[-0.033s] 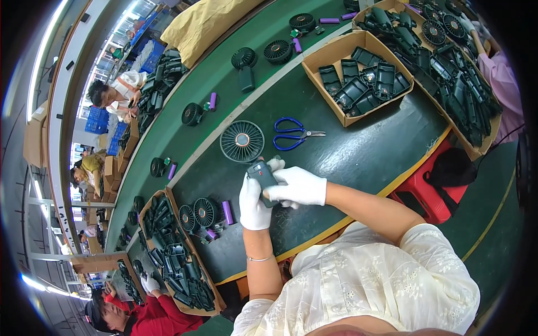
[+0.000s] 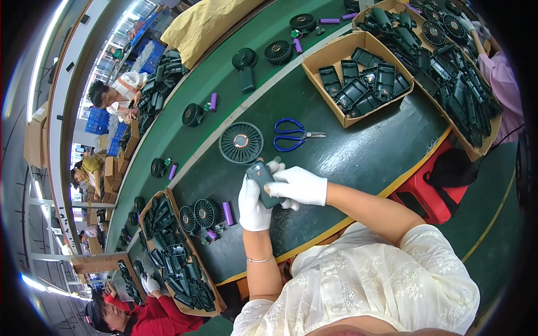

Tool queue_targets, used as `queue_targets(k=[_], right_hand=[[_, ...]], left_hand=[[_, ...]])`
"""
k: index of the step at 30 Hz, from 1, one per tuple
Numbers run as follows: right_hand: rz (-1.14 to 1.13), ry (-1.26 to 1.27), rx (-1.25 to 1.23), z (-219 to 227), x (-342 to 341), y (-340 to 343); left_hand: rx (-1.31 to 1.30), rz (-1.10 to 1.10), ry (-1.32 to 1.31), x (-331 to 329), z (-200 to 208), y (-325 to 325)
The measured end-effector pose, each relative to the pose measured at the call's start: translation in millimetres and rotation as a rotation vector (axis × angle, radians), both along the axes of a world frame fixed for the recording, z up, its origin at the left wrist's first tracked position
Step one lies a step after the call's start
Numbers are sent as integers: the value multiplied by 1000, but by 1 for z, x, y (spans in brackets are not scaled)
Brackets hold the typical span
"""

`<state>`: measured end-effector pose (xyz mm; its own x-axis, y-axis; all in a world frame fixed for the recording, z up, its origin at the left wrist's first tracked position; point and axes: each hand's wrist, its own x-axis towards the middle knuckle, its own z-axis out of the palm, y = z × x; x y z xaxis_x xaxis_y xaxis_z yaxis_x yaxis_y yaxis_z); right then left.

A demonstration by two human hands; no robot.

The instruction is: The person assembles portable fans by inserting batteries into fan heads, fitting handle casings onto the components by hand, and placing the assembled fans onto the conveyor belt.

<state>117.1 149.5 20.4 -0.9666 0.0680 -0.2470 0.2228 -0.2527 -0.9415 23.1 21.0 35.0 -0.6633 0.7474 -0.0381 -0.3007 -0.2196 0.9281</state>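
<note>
Two white-gloved hands work over the dark green bench [image 2: 353,162], by its yellow front edge. The left hand [image 2: 254,208] is wrapped round a dark green handle [image 2: 259,176], and the right hand [image 2: 300,186] is closed on its other side. A round fan head [image 2: 241,143] is just past the handle's top; I cannot tell if they join.

Blue scissors [image 2: 304,134] lie near the fan head. A box of dark shells [image 2: 320,92] stands at the bench's far right corner, another long box [image 2: 194,246] at its left end. Past the back edge runs a green belt [image 2: 168,130]. A red stool [image 2: 428,196] is by the front edge. Other people sit around the room.

Since the earlier frame, the fan head has slipped a tiny bit toward the front edge; the scissors stay put.
</note>
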Motion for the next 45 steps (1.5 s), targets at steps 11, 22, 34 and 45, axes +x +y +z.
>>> queue_targets(k=[11,22,34,45], right_hand=[[139,103,130,-8,3,-3],[94,228,461,-21,3,-16],[72,238,467,-25,-4,-25],[23,289,571,-38,-1,-30]], left_hand=[[-859,632,479,-222,-9,12],[-589,427,1602,-211,-3,217],[-593,-28,1343,-132,-42,401],[-206,47,951,-139,25,272]])
